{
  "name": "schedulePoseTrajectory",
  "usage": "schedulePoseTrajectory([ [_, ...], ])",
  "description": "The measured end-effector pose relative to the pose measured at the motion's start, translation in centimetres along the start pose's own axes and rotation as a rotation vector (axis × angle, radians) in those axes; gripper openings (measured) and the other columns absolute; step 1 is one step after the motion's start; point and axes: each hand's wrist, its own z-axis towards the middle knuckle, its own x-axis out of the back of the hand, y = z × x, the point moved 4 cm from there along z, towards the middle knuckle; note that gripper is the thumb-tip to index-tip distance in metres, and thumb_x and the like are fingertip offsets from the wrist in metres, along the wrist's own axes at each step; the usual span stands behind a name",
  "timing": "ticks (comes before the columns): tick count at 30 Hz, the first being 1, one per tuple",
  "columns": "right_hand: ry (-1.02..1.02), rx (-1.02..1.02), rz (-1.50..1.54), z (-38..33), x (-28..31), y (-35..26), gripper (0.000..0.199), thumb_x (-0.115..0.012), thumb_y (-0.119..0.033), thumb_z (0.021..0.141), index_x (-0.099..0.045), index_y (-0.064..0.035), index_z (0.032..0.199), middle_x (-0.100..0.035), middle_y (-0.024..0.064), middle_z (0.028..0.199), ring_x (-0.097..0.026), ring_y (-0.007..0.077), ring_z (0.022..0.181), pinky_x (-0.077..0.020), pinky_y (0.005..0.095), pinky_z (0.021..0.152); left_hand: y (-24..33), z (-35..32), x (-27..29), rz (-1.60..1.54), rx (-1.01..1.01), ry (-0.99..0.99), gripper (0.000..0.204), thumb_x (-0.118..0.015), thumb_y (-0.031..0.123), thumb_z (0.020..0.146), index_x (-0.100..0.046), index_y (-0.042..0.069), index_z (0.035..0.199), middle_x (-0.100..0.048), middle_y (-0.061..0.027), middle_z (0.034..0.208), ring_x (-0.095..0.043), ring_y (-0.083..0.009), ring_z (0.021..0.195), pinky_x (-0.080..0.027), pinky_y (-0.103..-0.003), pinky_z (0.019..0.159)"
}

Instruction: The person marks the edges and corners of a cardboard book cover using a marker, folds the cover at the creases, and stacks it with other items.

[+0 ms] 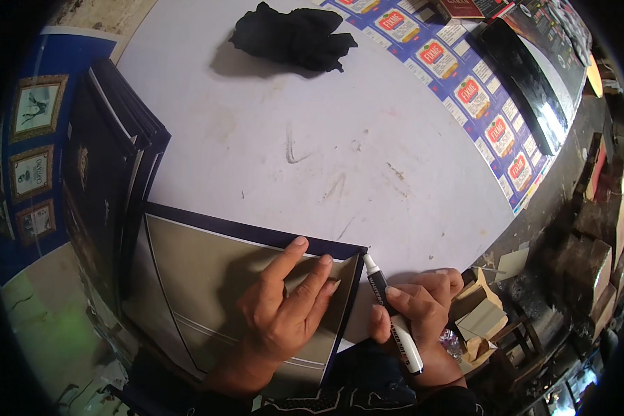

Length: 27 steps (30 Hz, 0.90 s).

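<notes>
A flat board (pixel 201 267) with a beige-grey face and a dark navy border lies at the near edge of the white work surface. My left hand (pixel 284 312) rests on it with fingers spread, the fingertips near its far border. In my right hand (pixel 426 305) is a black and white marker (pixel 403 340), gripped between thumb and fingers. Its white tip end meets the board's far right corner, where the border is dark. To the left, a stack of dark navy covers (pixel 93 173) leans beside the board.
A crumpled black cloth (pixel 291 38) lies at the far side of the surface. Printed blue label sheets (pixel 457 66) and a glossy black strip (pixel 523 83) run along the far right. Cardboard pieces (pixel 482 319) sit below the right edge. A blue picture-printed sheet (pixel 31 125) is at far left.
</notes>
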Motion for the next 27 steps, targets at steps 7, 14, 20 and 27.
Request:
schedulePoseTrajectory([
  [7, -0.001, 0.006, -0.009, 0.16, 0.03, -0.07, 0.021, -0.072, -0.02, 0.07, -0.06, -0.0158, 0.087, -0.063, -0.0057, 0.069, -0.053, 0.0142, 0.069, -0.0286, 0.0396, 0.077, 0.23, -0.05, -0.04, -0.011, 0.037, -0.012, 0.039, -0.08, 0.007, 0.071, -0.071, 0.005, 0.109, -0.059, -0.0181, 0.119, -0.068, -0.0253, 0.089, -0.058, -0.031, 0.07],
  [14, -0.004, -0.004, -0.001, 0.05, -0.18, -0.13, 0.022, -0.074, -0.02, 0.069, -0.061, -0.0153, 0.086, -0.061, -0.0066, 0.067, -0.051, 0.0143, 0.067, -0.0287, 0.0391, 0.077, 0.27, -0.04, 0.1, 0.008, 0.057, -0.034, 0.038, -0.08, 0.007, 0.071, -0.072, 0.005, 0.109, -0.059, -0.0186, 0.118, -0.068, -0.0265, 0.089, -0.058, -0.032, 0.071],
  [20, -0.084, -0.014, -0.02, 0.28, 0.14, -0.73, 0.022, -0.071, -0.018, 0.07, -0.058, -0.0125, 0.087, -0.061, -0.0025, 0.069, -0.051, 0.0182, 0.07, -0.0308, 0.0419, 0.079, 0.41, 0.24, 0.26, 0.028, 0.033, -0.038, 0.036, -0.079, 0.008, 0.073, -0.072, 0.006, 0.108, -0.059, -0.0184, 0.118, -0.068, -0.0272, 0.09, -0.058, -0.033, 0.072],
  [27, -0.106, -0.003, -0.032, 0.08, -0.06, -0.9, 0.024, -0.07, -0.016, 0.071, -0.055, -0.0109, 0.089, -0.06, 0.0009, 0.07, -0.051, 0.021, 0.071, -0.0326, 0.0443, 0.08, 0.37, 0.27, 0.32, 0.04, 0.033, -0.051, 0.036, -0.079, 0.009, 0.073, -0.072, 0.006, 0.109, -0.059, -0.0184, 0.118, -0.068, -0.0265, 0.09, -0.058, -0.032, 0.072],
])
